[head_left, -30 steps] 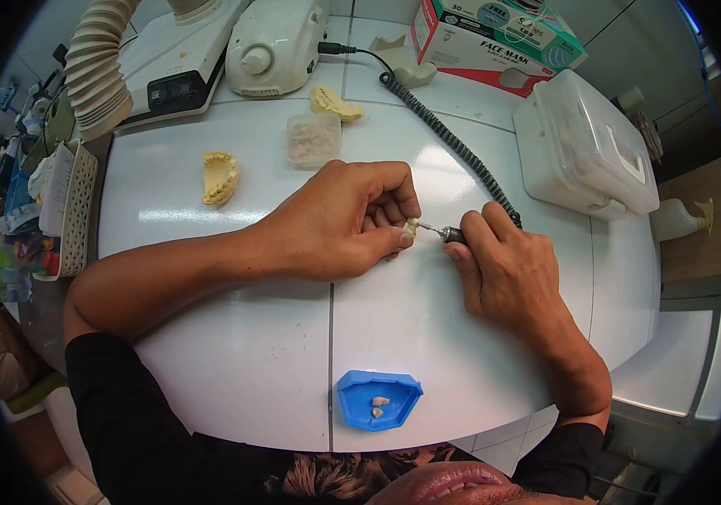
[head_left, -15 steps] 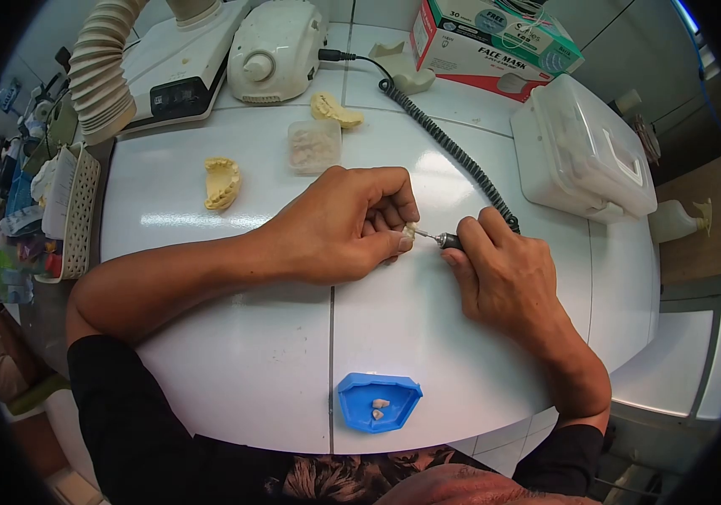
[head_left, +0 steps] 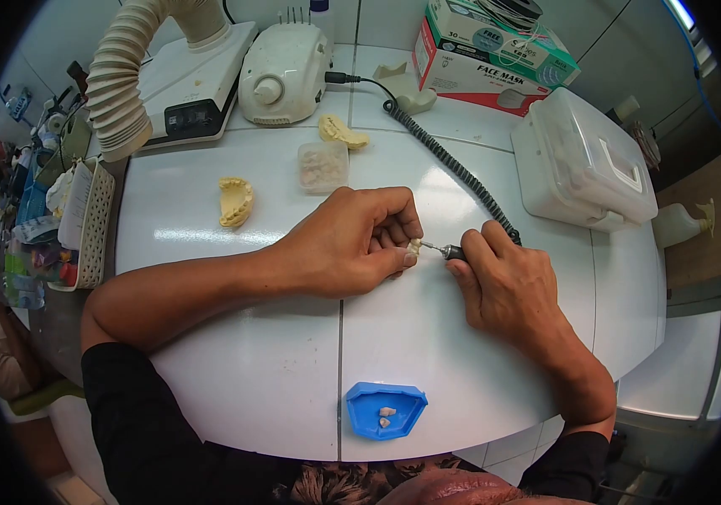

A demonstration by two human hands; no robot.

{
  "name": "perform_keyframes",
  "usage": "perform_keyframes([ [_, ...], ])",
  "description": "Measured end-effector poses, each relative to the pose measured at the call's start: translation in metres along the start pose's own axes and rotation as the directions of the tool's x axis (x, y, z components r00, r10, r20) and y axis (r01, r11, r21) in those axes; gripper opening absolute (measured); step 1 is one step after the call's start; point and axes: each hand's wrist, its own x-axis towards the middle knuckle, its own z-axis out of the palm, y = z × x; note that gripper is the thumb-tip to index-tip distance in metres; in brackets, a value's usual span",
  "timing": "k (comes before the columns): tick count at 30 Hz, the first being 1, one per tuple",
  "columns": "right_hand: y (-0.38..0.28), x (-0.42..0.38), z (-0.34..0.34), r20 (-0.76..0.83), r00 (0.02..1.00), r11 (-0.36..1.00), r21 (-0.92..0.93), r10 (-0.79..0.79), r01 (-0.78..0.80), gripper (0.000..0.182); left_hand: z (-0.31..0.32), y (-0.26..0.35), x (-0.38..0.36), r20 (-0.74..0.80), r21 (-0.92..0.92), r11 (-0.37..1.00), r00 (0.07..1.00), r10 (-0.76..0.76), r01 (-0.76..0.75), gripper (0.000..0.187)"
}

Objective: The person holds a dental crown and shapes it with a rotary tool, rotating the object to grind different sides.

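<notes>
Between the thumb and fingers of my left hand [head_left: 352, 241] is a small cream dental crown piece [head_left: 414, 247], partly covered by the fingertips. My right hand [head_left: 508, 278] grips a dark-handled rotary handpiece [head_left: 455, 252] like a pen. Its thin metal bur [head_left: 433, 246] points left, with the tip right at the crown piece. A black coiled cord [head_left: 453, 164] runs from behind my right hand up to the white control unit [head_left: 283, 80]. Nearer my body, a blue tray [head_left: 365, 427] holds small tooth-coloured pieces [head_left: 387, 412].
Yellow dental casts [head_left: 235, 202] [head_left: 342, 132] and a clear box of pinkish pieces [head_left: 323, 167] lie beyond my left hand. A ribbed suction hose [head_left: 116, 93] hangs at the upper left. Mask boxes [head_left: 487, 71] and a white lidded case [head_left: 583, 164] stand at the back right.
The whole view has shifted, so things on the table appear slightly lower and further right. Both hands keep their hold, and the bur stays at the crown piece.
</notes>
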Motion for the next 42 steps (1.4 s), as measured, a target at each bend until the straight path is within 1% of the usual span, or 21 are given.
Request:
perform_keyframes([
  [7, 0.0, -0.0003, -0.0006, 0.005, 1.0, 1.0, 0.009, -0.005, 0.005, 0.03, -0.0002, 0.0019, -0.0001, 0.007, -0.006, 1.0, 1.0, -0.024, 0.024, 0.016],
  [10, 0.0013, 0.0006, 0.0, 0.004, 1.0, 1.0, 0.017, 0.003, -0.003, 0.03, 0.0023, -0.005, 0.0008, -0.046, -0.016, 0.999, 0.998, 0.049, -0.049, 0.015],
  [13, -0.0003, 0.0, -0.0008, 0.002, 1.0, 1.0, 0.015, -0.001, 0.001, 0.03, 0.0023, -0.0043, 0.0008, -0.056, -0.02, 0.998, 0.997, 0.05, -0.051, 0.016],
  [16, 0.0006, 0.001, -0.0007, 0.002, 1.0, 1.0, 0.012, 0.0, 0.0, 0.03, -0.0005, 0.0014, 0.0, 0.009, 0.006, 1.0, 1.0, -0.007, 0.007, 0.017],
  [19, 0.0003, 0.0, 0.0006, -0.009, 1.0, 1.0, 0.011, -0.009, 0.009, 0.03, -0.001, 0.0031, -0.0002, 0.003, 0.04, 0.999, 1.0, -0.009, 0.009, 0.018],
  [31, 0.0, 0.0002, 0.0, 0.0, 1.0, 1.0, 0.005, 0.0, 0.0, 0.031, -0.0009, 0.0035, 0.0, 0.006, -0.002, 1.0, 1.0, -0.026, 0.026, 0.018],
  [34, -0.0006, 0.0011, 0.0001, 0.0, 1.0, 1.0, 0.006, -0.001, 0.001, 0.031, -0.0003, -0.0014, 0.0, 0.005, 0.007, 1.0, 1.0, 0.006, -0.006, 0.017],
  [37, -0.0009, 0.0006, -0.0003, 0.005, 1.0, 1.0, 0.007, 0.006, -0.006, 0.031, -0.0003, -0.0013, 0.0005, -0.016, 0.002, 1.0, 1.0, -0.002, 0.002, 0.017],
  [40, -0.0017, 0.0013, 0.0, 0.002, 1.0, 1.0, 0.007, 0.005, -0.005, 0.031, 0.0001, 0.0014, 0.0004, -0.029, 0.051, 0.999, 1.0, -0.008, 0.01, 0.02],
  [42, -0.0014, 0.0011, 0.0, -0.004, 1.0, 1.0, 0.005, 0.003, -0.003, 0.031, 0.0, 0.0004, 0.0009, -0.039, 0.034, 0.999, 0.999, -0.015, 0.016, 0.022],
])
